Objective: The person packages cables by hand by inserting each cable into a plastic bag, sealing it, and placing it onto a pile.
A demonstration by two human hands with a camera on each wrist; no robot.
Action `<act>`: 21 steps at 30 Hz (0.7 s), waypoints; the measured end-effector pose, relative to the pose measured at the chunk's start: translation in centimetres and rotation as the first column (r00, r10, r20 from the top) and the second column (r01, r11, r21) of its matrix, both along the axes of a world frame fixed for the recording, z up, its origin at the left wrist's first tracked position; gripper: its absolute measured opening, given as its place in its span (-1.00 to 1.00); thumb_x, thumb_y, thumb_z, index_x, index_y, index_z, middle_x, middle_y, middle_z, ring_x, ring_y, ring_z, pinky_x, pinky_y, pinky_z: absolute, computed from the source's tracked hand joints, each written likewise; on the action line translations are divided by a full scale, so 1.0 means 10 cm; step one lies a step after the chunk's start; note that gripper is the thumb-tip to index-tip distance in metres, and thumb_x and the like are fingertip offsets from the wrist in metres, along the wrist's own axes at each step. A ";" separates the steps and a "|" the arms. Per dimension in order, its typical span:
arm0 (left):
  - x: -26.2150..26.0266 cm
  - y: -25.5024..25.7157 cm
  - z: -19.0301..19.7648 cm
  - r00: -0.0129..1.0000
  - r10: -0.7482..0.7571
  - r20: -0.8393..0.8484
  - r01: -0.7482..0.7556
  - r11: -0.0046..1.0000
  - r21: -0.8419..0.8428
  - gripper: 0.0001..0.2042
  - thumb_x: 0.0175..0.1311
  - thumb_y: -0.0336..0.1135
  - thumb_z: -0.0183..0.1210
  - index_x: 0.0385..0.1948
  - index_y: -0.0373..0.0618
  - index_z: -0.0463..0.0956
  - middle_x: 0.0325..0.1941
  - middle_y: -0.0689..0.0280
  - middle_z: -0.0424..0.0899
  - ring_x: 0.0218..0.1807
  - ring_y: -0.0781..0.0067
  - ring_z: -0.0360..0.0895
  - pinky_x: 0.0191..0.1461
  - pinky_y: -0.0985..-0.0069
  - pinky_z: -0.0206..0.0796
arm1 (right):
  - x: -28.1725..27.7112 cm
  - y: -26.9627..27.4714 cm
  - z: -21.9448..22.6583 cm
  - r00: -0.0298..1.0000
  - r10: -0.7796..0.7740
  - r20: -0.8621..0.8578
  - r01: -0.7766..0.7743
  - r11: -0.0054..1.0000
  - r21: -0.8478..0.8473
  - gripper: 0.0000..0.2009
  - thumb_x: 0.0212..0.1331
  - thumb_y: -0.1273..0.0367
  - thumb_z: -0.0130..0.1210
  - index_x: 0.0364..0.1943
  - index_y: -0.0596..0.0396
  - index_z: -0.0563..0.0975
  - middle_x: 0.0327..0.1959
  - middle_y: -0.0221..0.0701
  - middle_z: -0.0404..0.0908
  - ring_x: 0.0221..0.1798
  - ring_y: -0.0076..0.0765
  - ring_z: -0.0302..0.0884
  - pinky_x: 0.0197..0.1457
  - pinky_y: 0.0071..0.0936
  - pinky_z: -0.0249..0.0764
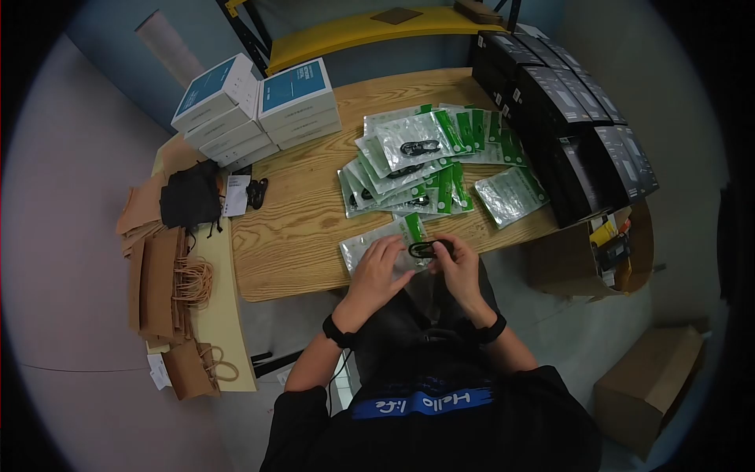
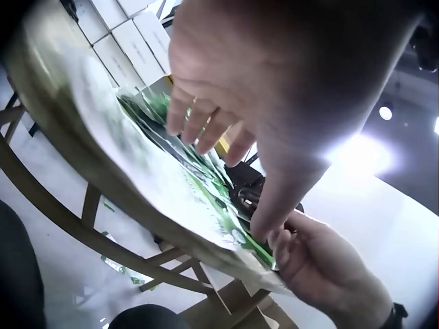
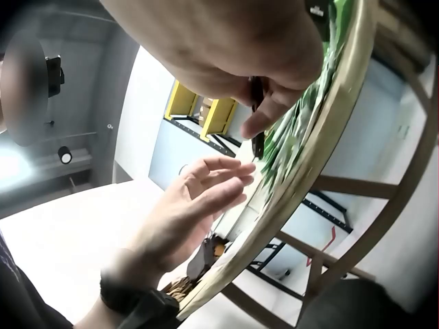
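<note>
A coiled black cable (image 1: 422,249) is pinched between the thumb and fingers of the right hand (image 1: 462,271), above the table's front edge. In the right wrist view the cable (image 3: 257,116) shows as a dark strip under the right hand (image 3: 240,48). The left hand (image 1: 376,277) is beside it with its fingers spread and relaxed, over a clear and green plastic bag (image 1: 358,245) lying flat. The left wrist view shows the left hand (image 2: 233,89) with its palm and fingers extended, and the right hand (image 2: 322,264) close to its thumb.
Green-and-clear packets (image 1: 409,169) with black cables lie in a pile behind the hands. White-and-blue boxes (image 1: 295,98) are stacked back left, black boxes (image 1: 550,98) on the right. Paper bags (image 1: 161,275) and a black pouch (image 1: 191,197) lie left. An open carton (image 1: 562,267) stands right.
</note>
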State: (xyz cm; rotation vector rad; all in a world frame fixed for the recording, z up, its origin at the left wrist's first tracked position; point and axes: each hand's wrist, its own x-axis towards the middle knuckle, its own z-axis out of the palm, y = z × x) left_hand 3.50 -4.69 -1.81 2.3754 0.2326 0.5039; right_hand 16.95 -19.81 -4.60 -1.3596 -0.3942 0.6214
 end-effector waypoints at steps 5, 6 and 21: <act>0.26 0.00 -0.04 0.990 0.033 -0.136 0.005 0.962 0.272 -0.19 -0.10 -0.05 0.56 0.18 -0.26 0.35 0.42 -0.08 0.30 0.44 -0.10 0.25 0.39 0.07 0.28 | 0.21 -0.13 -0.07 0.986 -0.118 0.119 0.119 0.993 0.002 -0.72 0.50 0.39 0.04 0.15 0.27 0.54 -0.21 -0.32 0.73 -0.33 -0.54 0.69 -0.26 -0.54 0.66; 0.30 0.00 -0.04 0.990 0.034 -0.134 0.004 0.962 0.272 -0.19 -0.10 -0.05 0.56 0.18 -0.26 0.35 0.42 -0.08 0.30 0.44 -0.10 0.25 0.39 0.07 0.28 | 0.22 -0.14 -0.07 0.980 -0.112 0.164 0.117 0.993 -0.019 -0.70 0.50 0.39 0.04 0.18 0.28 0.53 -0.20 -0.31 0.73 -0.33 -0.53 0.69 -0.25 -0.54 0.66; 0.37 0.08 -0.11 0.983 0.044 -0.176 0.005 0.963 0.268 -0.15 -0.25 -0.01 0.60 0.08 -0.28 0.36 0.40 -0.08 0.30 0.48 -0.18 0.15 0.48 0.05 0.18 | 0.17 -0.09 -0.13 0.995 -0.032 0.099 0.028 0.999 0.039 -0.66 0.56 0.36 -0.06 0.25 0.30 0.47 -0.03 -0.22 0.71 -0.24 -0.39 0.74 -0.18 -0.49 0.69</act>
